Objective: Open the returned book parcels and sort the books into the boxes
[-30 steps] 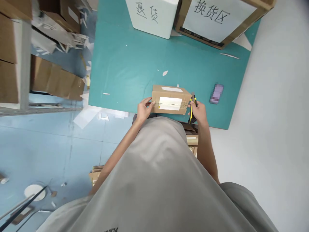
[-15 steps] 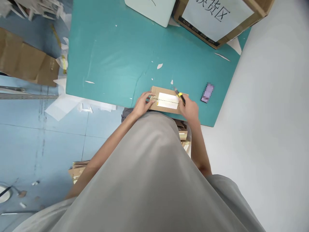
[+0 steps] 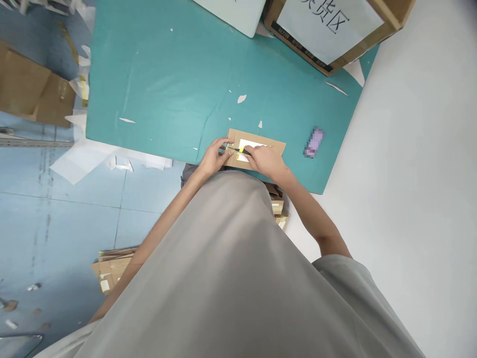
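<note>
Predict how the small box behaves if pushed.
The small box is probably stiff: its cardboard edges look straight. Unlikely to roll, given its flat faces. Would likely slide before tipping, since it lies low. Contents hidden; weight unclear.

Box (image 3: 277,145) plain tan, label (image 3: 254,143) white; cutter (image 3: 245,150) black and yellow. Table (image 3: 167,74) solid teal. Pixelated item (image 3: 314,142), 2 o'clock: lavender. Carton (image 3: 385,15), 1 o'clock: brown, white sheet (image 3: 316,30), black characters. Shirt (image 3: 238,258), 6 o'clock: plain grey. Floor (image 3: 82,214), 8 o'clock: pale blue, dark lines.
</note>
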The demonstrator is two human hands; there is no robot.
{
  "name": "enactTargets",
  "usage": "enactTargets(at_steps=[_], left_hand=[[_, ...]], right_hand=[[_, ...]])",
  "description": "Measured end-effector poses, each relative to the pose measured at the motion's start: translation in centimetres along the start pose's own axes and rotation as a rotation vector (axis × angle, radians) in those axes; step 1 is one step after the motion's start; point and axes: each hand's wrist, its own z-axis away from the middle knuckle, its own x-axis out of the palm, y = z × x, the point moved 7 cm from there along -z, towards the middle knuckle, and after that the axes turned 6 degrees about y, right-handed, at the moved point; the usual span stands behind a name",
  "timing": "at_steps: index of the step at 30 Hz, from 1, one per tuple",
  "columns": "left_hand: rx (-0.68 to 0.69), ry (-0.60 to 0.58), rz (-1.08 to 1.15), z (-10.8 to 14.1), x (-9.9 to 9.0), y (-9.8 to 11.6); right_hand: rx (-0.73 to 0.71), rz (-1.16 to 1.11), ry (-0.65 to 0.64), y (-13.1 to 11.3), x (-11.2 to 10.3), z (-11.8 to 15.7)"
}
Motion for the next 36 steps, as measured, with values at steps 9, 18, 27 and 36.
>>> enactTargets(at_steps=[9,18,27,36], left_hand=[[-0.011,0.02,0.011,-0.4,-0.1,-0.5],[-0.008,0.05,0.028,-0.3,-0.2,-1.0],[-0.007,0.062,0.067,-0.5,-0.1,-1.8],[-0.204,0.291,0.249,-1.0,-5.9,-7.2]], right_hand=[[-0.046,0.075,0.056,-1.4,0.2,-1.0],[0.088,0.151,-0.065,4.2,0.7,2.1],[0.329,0.151,-0.069,13.9,1.7,9.3],[0.253,-0.96,0.338,17.2,4.5,10.1]])
